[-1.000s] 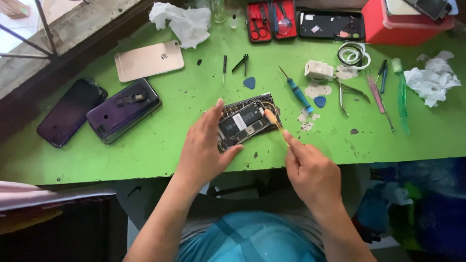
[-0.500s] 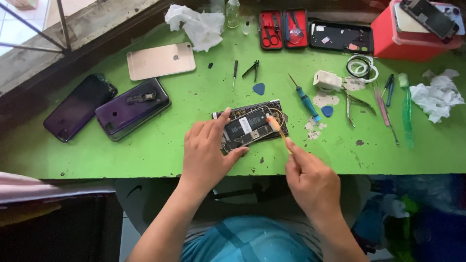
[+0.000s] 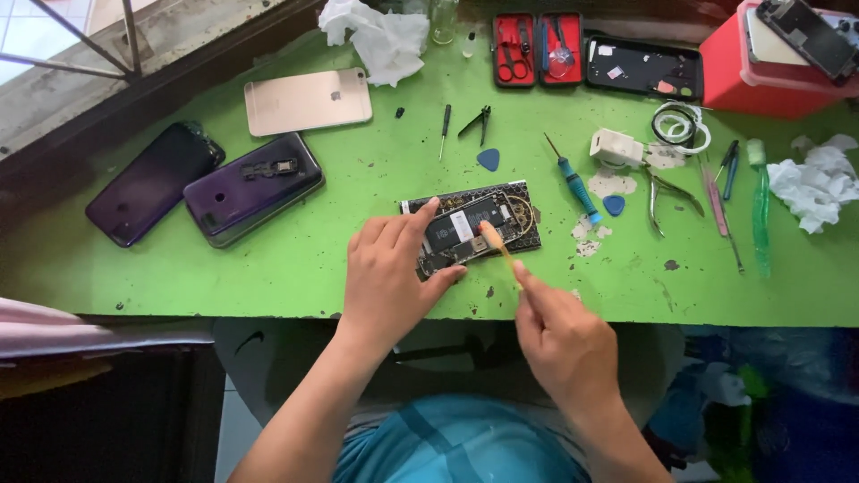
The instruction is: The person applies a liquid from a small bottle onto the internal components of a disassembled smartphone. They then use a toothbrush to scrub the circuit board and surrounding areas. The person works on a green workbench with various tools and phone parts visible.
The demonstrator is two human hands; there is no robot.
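An opened phone (image 3: 483, 219) with its insides bare lies flat on the green table (image 3: 295, 259). My left hand (image 3: 386, 279) rests on the phone's left end and steadies it, with a fingertip on its top edge. My right hand (image 3: 565, 335) pinches a thin yellow-tan stick tool (image 3: 499, 247), whose tip touches the phone's middle.
Left: a dark phone (image 3: 152, 183), a purple phone (image 3: 252, 186) and a gold phone (image 3: 307, 101). Right: a blue screwdriver (image 3: 576, 183), blue picks (image 3: 489, 159), pliers (image 3: 665, 194), tweezers, crumpled tissue (image 3: 816, 183). Behind: a red tool case (image 3: 537, 49), a black tray (image 3: 642, 67), a red box (image 3: 768, 76).
My head view has shifted a little, so the table sits lower in the frame. Both hands stay on the opened phone, and the stick tip has moved slightly over its middle.
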